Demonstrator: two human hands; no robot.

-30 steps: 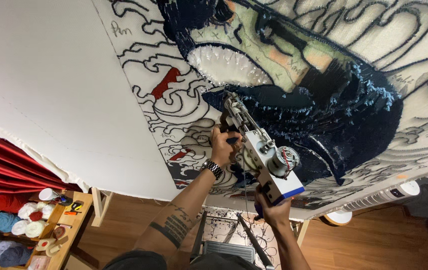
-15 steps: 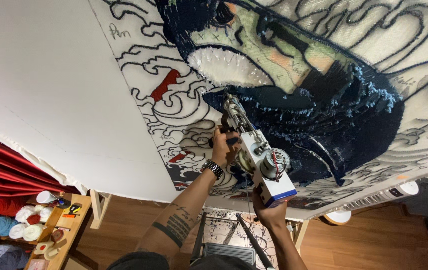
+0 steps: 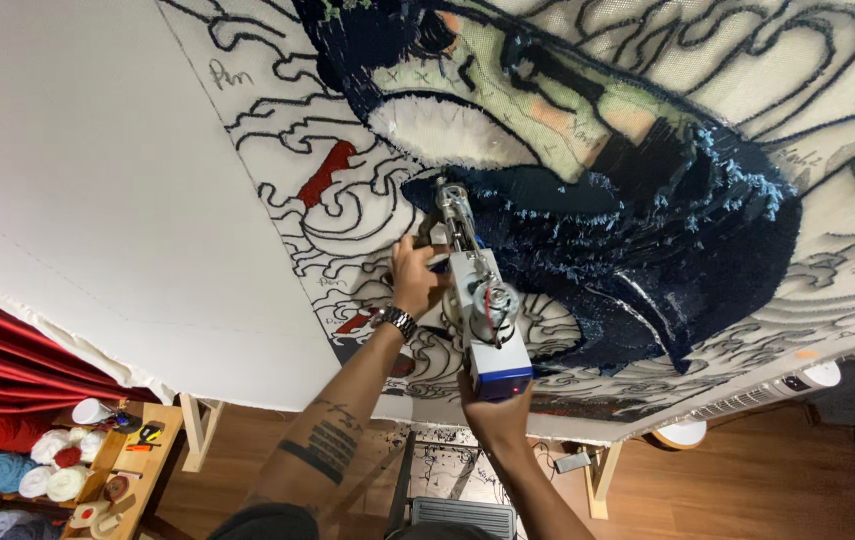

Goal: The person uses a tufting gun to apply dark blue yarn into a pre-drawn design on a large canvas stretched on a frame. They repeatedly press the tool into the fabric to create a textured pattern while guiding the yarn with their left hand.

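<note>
We are gripping the tufting gun (image 3: 477, 300) with both hands: the left hand (image 3: 415, 280) is clasping its front handle, the right hand (image 3: 492, 410) is clenching its near grip. Its tip is pressing against the stretched canvas (image 3: 97, 180) beside the dark blue tufted area (image 3: 667, 260).

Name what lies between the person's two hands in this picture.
In the head view, the tufting gun's grey body and motor lie between the left hand on its front grip and the right hand under its blue base.

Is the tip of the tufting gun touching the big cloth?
Touching. In the head view the tufting gun, held by the left hand and right hand, has its tip pressed into the stretched cloth.
</note>
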